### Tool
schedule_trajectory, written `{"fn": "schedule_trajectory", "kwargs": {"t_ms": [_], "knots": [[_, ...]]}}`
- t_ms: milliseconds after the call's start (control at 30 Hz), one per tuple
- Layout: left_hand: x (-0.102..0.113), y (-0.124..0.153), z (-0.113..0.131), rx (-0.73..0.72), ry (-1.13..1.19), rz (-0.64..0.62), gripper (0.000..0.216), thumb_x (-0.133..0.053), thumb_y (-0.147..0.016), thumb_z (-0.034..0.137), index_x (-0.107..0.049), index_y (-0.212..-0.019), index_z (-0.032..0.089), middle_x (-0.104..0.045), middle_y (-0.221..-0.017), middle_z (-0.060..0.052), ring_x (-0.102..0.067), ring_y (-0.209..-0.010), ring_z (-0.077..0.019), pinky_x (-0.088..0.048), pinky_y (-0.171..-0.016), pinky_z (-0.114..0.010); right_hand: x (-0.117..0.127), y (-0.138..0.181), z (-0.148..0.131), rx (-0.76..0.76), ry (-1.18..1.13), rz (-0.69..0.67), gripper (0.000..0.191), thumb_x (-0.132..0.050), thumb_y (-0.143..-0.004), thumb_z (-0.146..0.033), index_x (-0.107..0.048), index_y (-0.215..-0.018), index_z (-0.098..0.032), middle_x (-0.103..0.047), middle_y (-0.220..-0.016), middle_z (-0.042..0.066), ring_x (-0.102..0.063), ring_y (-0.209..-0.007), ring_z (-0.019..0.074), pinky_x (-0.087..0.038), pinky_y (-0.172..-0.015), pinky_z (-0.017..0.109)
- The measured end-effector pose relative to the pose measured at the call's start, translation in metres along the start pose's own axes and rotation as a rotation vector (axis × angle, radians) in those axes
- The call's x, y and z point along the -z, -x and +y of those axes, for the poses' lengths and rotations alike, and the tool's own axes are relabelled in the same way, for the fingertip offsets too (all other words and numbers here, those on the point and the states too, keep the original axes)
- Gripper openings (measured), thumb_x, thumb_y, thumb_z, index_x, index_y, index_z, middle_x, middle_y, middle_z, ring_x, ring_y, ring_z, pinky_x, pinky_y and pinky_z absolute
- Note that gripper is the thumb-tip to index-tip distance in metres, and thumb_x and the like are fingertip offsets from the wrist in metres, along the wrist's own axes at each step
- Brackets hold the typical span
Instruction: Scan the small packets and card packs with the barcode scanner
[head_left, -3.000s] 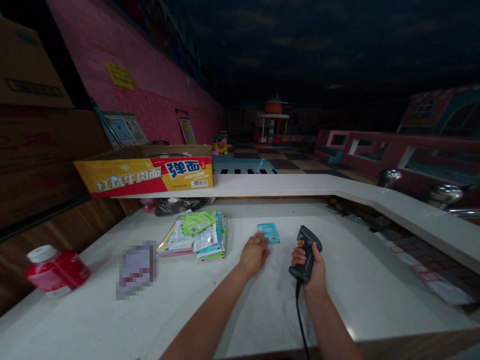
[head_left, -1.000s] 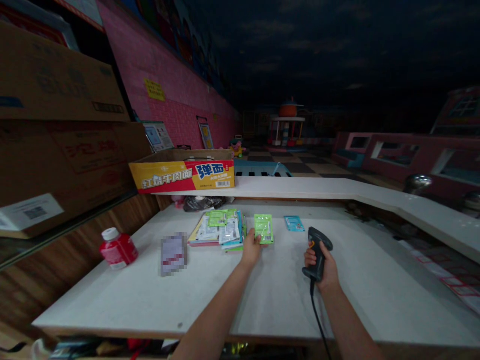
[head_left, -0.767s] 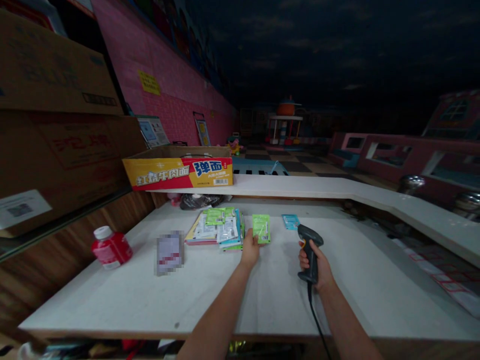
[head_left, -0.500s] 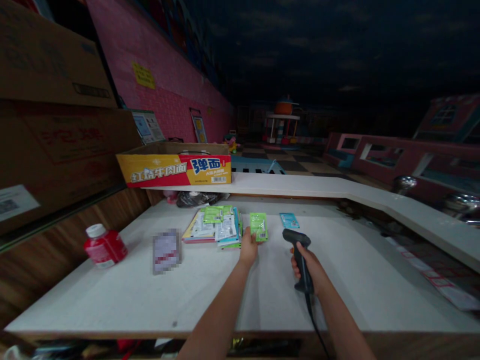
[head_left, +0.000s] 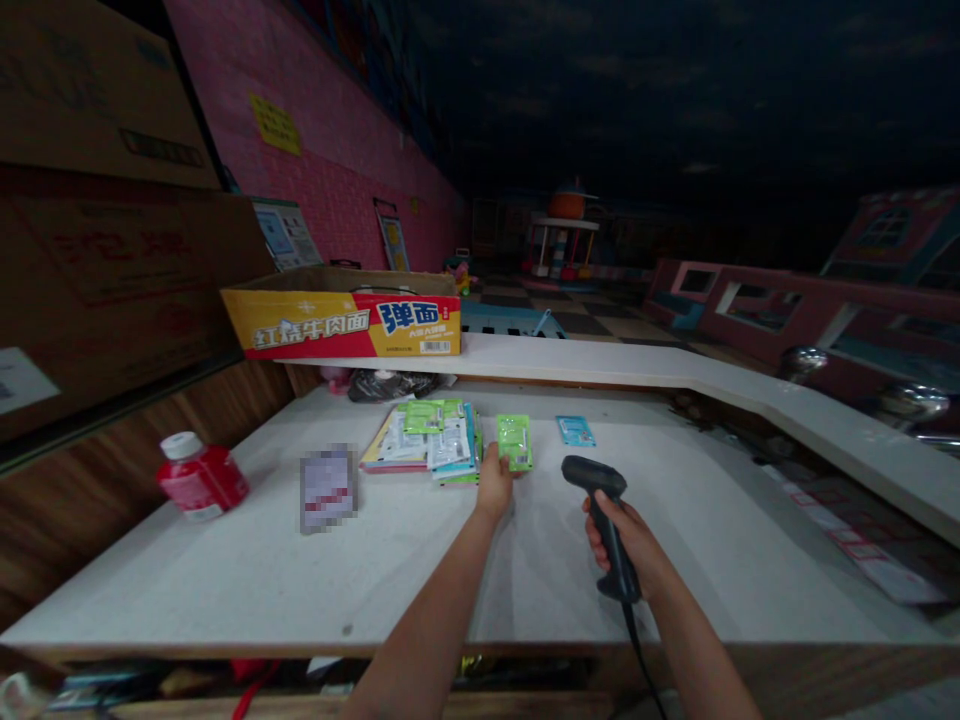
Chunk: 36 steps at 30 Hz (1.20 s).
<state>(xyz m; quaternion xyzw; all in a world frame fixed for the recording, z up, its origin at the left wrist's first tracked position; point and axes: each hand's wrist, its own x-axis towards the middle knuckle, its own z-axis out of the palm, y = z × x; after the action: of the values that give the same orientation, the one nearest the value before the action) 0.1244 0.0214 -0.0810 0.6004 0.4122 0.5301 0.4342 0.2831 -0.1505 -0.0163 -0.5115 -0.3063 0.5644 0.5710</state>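
My left hand [head_left: 495, 482] is closed on the lower left edge of a green packet [head_left: 514, 442], whose printed side with a barcode faces up. In my right hand [head_left: 628, 540] is a black barcode scanner [head_left: 611, 520], gripped by its handle, its head pointing left toward the packet and its cable running down off the front edge. Just left of my left hand lies a pile of flat packets [head_left: 450, 445] in green, white, blue and pink. A single blue packet [head_left: 575, 431] rests on the counter beyond the scanner.
A red bottle with a white cap [head_left: 201, 476] stands at the left of the white counter [head_left: 247, 590], beside a blurred-out flat item [head_left: 328, 488]. A yellow and red carton [head_left: 345, 325] sits on the raised ledge [head_left: 570, 358]. Large cardboard boxes [head_left: 127, 260] are stacked at far left.
The scanner's head has tilted slightly, and its handle has shifted a little to the right. My left hand still holds the green packet. The whole view has shifted slightly.
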Motion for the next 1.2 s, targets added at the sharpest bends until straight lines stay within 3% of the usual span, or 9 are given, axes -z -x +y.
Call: {"fn": "schedule_trajectory", "kwargs": {"t_ms": [167,267,333,467,567,700,900,1067,1200], "knots": [[0.0,0.001,-0.001,0.014,-0.032,-0.043,0.025,-0.046,-0.09,0.03,-0.051,-0.109,0.016,-0.064,-0.087,-0.005,-0.064,-0.066,-0.0156,-0.056,-0.057,-0.029,0.01,-0.019,0.0,-0.001,-0.08,0.026,0.043,-0.07,-0.075,-0.058,-0.057,-0.086,-0.019,-0.054,-0.05,-0.004,-0.046,-0.035,0.0093,-0.035,-0.031,0.018],[0.0,0.003,0.007,0.039,-0.199,-0.104,0.042,-0.048,-0.088,0.024,-0.042,-0.129,0.013,-0.059,-0.067,0.002,-0.059,-0.051,-0.0139,-0.051,-0.055,-0.027,0.021,-0.036,-0.004,-0.028,-0.203,0.074,0.042,-0.07,-0.075,-0.057,-0.057,-0.083,-0.018,-0.052,-0.049,-0.004,-0.044,-0.036,0.0083,-0.033,-0.032,0.016],[-0.001,0.005,0.015,-0.006,-0.361,-0.129,0.046,-0.053,-0.087,0.023,-0.043,-0.13,0.01,-0.057,-0.062,0.003,-0.061,-0.057,-0.0163,-0.05,-0.062,-0.028,0.03,-0.046,-0.005,-0.042,-0.303,0.058,0.041,-0.07,-0.076,-0.056,-0.056,-0.083,-0.018,-0.051,-0.05,-0.005,-0.043,-0.037,0.0074,-0.033,-0.032,0.015],[-0.001,0.01,0.032,-0.138,-0.673,-0.135,0.023,-0.05,-0.09,0.026,-0.064,-0.103,0.014,-0.062,-0.087,-0.008,-0.062,-0.083,-0.0194,-0.048,-0.08,-0.033,0.046,-0.06,-0.002,-0.017,-0.48,-0.06,0.039,-0.071,-0.075,-0.054,-0.056,-0.083,-0.019,-0.049,-0.054,-0.006,-0.041,-0.04,0.0061,-0.033,-0.034,0.013],[0.001,0.014,0.041,-0.279,-0.809,-0.115,0.027,-0.047,-0.092,0.03,-0.07,-0.095,0.017,-0.06,-0.103,-0.012,-0.059,-0.097,-0.0229,-0.045,-0.091,-0.039,0.054,-0.064,0.002,-0.02,-0.571,-0.121,0.038,-0.074,-0.073,-0.051,-0.056,-0.082,-0.019,-0.047,-0.055,-0.006,-0.041,-0.042,0.0054,-0.033,-0.035,0.012],[-0.001,0.018,0.042,-0.426,-0.788,-0.334,0.025,-0.05,-0.091,0.03,-0.073,-0.096,0.021,-0.064,-0.115,-0.01,-0.055,-0.113,-0.0246,-0.041,-0.102,-0.041,0.058,-0.067,0.005,-0.035,-0.687,-0.154,0.035,-0.078,-0.071,-0.045,-0.057,-0.082,-0.018,-0.045,-0.057,-0.006,-0.043,-0.043,0.0059,-0.035,-0.034,0.013],[-0.01,0.013,0.032,-0.408,-0.86,-0.478,0.037,-0.051,-0.09,0.028,-0.063,-0.124,0.018,-0.061,-0.13,-0.014,-0.056,-0.12,-0.0258,-0.039,-0.107,-0.042,0.06,-0.073,0.008,-0.052,-0.769,-0.187,0.033,-0.077,-0.073,-0.043,-0.056,-0.082,-0.018,-0.046,-0.057,-0.006,-0.043,-0.043,0.0047,-0.036,-0.036,0.011],[-0.018,-0.009,0.028,-0.36,-0.985,-0.481,0.043,-0.054,-0.089,0.034,-0.059,-0.13,0.023,-0.05,-0.144,-0.013,-0.038,-0.138,-0.0303,-0.027,-0.115,-0.051,0.06,-0.078,0.011,-0.077,-0.876,-0.186,0.038,-0.082,-0.068,-0.039,-0.058,-0.085,-0.014,-0.047,-0.056,-0.007,-0.043,-0.043,0.0027,-0.035,-0.037,0.01],[-0.038,-0.026,0.031,-0.281,-1.075,-0.486,0.046,-0.049,-0.092,0.038,-0.054,-0.136,0.024,-0.043,-0.149,-0.015,-0.038,-0.138,-0.0324,-0.03,-0.112,-0.051,0.061,-0.081,0.012,-0.091,-0.91,-0.2,0.038,-0.083,-0.067,-0.039,-0.059,-0.085,-0.015,-0.048,-0.056,-0.007,-0.044,-0.043,0.0028,-0.035,-0.037,0.01]]}}
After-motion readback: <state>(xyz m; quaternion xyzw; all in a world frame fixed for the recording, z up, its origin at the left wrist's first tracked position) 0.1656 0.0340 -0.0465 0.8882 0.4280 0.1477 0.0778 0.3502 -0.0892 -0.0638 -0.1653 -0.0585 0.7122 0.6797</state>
